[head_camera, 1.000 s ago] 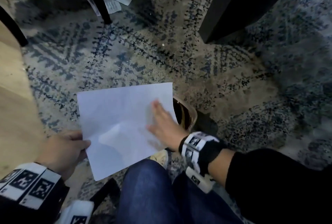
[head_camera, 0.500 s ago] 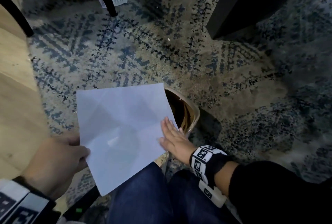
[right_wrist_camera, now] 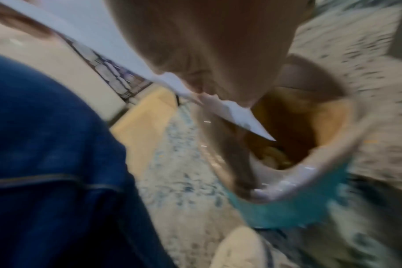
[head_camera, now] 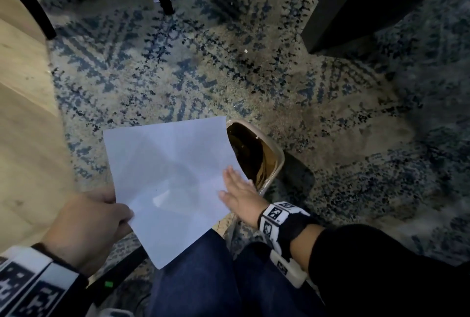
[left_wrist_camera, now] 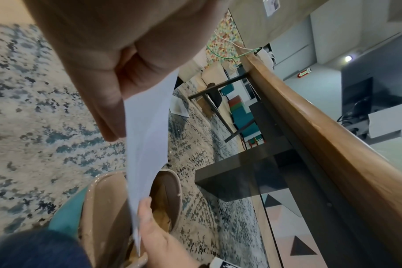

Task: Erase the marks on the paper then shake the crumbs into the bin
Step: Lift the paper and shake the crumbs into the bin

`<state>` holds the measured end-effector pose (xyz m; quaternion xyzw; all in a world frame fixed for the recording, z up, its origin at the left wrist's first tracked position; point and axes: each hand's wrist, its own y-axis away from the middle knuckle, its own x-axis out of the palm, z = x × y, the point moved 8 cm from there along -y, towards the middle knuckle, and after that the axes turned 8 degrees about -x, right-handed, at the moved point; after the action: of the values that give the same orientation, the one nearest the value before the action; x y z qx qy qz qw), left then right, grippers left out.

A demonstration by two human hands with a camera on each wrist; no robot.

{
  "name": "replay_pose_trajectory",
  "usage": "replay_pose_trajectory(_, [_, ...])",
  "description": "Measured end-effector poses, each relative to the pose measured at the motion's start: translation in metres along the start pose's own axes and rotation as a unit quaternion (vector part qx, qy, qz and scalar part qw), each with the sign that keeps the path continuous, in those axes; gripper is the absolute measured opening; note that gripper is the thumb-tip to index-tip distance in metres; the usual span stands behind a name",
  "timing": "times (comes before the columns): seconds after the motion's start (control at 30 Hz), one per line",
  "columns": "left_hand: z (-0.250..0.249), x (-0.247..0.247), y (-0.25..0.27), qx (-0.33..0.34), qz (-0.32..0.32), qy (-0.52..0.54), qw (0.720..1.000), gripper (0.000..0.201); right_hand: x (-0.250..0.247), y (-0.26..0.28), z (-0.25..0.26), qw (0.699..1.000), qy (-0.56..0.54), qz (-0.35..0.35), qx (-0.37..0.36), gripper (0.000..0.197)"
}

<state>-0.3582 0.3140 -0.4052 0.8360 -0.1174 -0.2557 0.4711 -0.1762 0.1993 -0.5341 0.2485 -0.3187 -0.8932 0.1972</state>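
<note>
Fingers (head_camera: 230,176) of the right hand (head_camera: 237,195) lie straight and flat on the paper (head_camera: 167,176), at its edge nearest the bin (head_camera: 276,161). The left hand (head_camera: 86,225) pinches the sheet's far edge between thumb and curled fingers. The paper hangs tilted over the bin's open mouth, a corner dipping inside, above the patterned rug (head_camera: 229,75)

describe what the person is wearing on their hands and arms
Both hands are bare, with no gloves or rings visible. The right hand has a black wrist strap carrying white blocks printed with black square code patterns, then a black sleeve. The left hand has a similar white band with black codes over a dark cuff.
</note>
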Motion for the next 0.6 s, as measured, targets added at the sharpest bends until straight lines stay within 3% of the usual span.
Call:
replay_pose_trajectory(0.07, [-0.001, 0.004, 0.005, -0.003, 0.017, 0.025, 1.0, 0.032, -0.011, 0.002, -0.008, 0.999, -0.003, -0.026, 0.019, 0.062])
replay_pose_trajectory(0.23, [-0.008, 0.021, 0.014, 0.004, 0.039, 0.059, 0.997, 0.038, -0.011, 0.02, 0.092, 0.98, 0.001, -0.033, -0.197, 0.063])
replay_pose_trajectory(0.3, [-0.008, 0.026, 0.014, 0.012, 0.043, 0.055, 0.998, 0.039, 0.002, 0.02, 0.11, 0.969, 0.016, -0.014, -0.245, 0.061])
replay_pose_trajectory(0.37, [-0.008, 0.028, 0.016, 0.014, 0.042, 0.049, 0.998, 0.039, 0.008, 0.009, 0.089, 0.978, 0.002, -0.003, -0.207, 0.06])
replay_pose_trajectory(0.47, [-0.005, 0.028, 0.017, 0.014, 0.045, 0.05, 0.998, 0.042, -0.006, -0.006, 0.022, 0.998, -0.013, -0.029, -0.046, 0.061])
replay_pose_trajectory(0.5, [-0.004, 0.028, 0.016, 0.014, 0.049, 0.051, 0.997, 0.043, -0.013, -0.006, 0.015, 0.998, -0.011, -0.051, -0.033, 0.061])
replay_pose_trajectory(0.53, [-0.003, 0.029, 0.015, 0.015, 0.052, 0.053, 0.997, 0.043, -0.017, -0.003, 0.021, 0.996, -0.015, -0.067, -0.054, 0.063])
replay_pose_trajectory(0.6, [-0.002, 0.032, 0.015, 0.017, 0.062, 0.056, 0.996, 0.044, -0.017, 0.007, 0.066, 0.983, -0.034, -0.07, -0.167, 0.064])
